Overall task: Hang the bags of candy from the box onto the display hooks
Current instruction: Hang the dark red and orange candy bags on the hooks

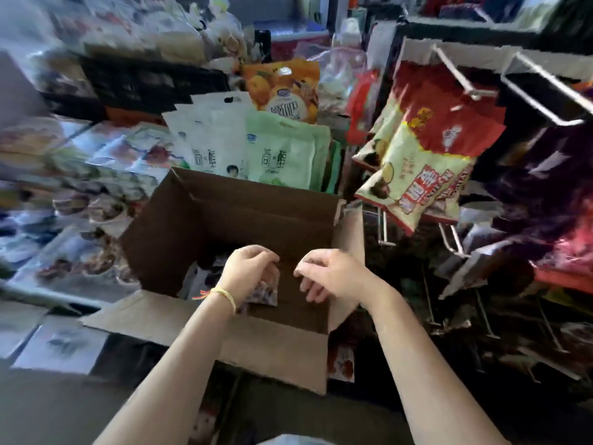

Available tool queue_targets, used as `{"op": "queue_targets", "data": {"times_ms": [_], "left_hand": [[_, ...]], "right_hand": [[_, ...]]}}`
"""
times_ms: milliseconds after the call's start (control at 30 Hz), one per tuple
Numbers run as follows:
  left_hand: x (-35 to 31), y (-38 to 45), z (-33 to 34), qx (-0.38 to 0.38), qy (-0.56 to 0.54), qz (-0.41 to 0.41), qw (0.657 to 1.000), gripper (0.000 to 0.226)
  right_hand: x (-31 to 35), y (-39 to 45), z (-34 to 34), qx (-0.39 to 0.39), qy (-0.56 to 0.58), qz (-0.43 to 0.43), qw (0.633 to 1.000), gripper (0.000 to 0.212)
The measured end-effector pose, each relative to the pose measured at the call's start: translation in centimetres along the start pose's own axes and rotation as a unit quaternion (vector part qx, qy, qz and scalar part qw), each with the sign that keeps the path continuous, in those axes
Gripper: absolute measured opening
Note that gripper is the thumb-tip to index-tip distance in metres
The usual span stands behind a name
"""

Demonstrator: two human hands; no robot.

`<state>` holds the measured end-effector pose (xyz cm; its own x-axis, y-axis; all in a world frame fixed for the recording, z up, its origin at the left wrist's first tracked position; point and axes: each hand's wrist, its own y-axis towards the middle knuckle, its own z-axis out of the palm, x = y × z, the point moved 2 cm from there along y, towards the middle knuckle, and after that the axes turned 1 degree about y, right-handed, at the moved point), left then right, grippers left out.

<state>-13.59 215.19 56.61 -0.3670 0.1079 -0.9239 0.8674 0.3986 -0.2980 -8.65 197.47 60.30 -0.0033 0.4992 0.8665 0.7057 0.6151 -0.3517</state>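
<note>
— Shelves crammed with snack packets ring the spot, blurred at the edges. What's in the middle?

— An open cardboard box [231, 220], flaps out. The left hand [248, 268] is down inside it, fingers curled, pinching a small candy bag [264, 292] by its top. The right hand [330, 274] hovers beside it over the box, fingers loosely bent, holding nothing I can make out.

— And the hooks?

— To the right, one wire display hook [457, 73] carries red and green-yellow packets [417, 184]; another hook [545, 91] beside it looks bare.

— So how far along?

— Early, I'd judge. This bag hasn't left the box, and more seem to lie in its dark bottom.
</note>
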Motion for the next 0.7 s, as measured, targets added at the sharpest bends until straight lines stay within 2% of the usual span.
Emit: {"op": "queue_targets", "data": {"times_ms": [67,133,233,333,367,433,533,600,700], "left_hand": [[3.3,2.6,-4.2,-0.019,0.011,-0.068,0.997,0.024],[5.9,5.0,-7.4,-0.029,0.015,-0.123,0.992,0.026],[8.1,7.4,-10.1,-0.022,0.033,-0.17,0.985,0.025],[9.4,9.3,-11.0,-0.015,0.037,-0.209,0.977,0.016],[9.7,9.9,-11.1,-0.011,0.036,-0.219,0.975,0.019],[10.1,11.1,-11.0,-0.002,-0.011,-0.252,0.968,0.03],[10.6,12.1,-10.5,-0.012,-0.136,-0.337,0.932,0.015],[11.2,13.0,-10.1,-0.012,-0.18,-0.364,0.914,0.008],[12.1,14.3,-9.6,0.001,-0.208,-0.397,0.894,0.018]], "right_hand": [[-0.6,3.8,3.9,0.02,-0.017,0.028,0.999,0.016],[-1.7,7.5,6.9,0.002,0.0,0.074,0.997,0.012],[-3.1,11.7,10.4,-0.059,0.091,0.165,0.98,0.01],[-3.6,14.3,12.7,-0.077,0.163,0.232,0.956,0.017],[-3.8,14.9,13.2,-0.08,0.176,0.244,0.95,0.017],[-4.3,16.1,14.0,-0.094,0.195,0.262,0.941,0.022],[-5.4,17.0,14.7,-0.112,0.217,0.289,0.926,0.035],[-5.4,16.8,14.7,-0.121,0.23,0.302,0.917,0.028],[-5.9,17.0,14.2,-0.124,0.232,0.312,0.913,0.018]]}}
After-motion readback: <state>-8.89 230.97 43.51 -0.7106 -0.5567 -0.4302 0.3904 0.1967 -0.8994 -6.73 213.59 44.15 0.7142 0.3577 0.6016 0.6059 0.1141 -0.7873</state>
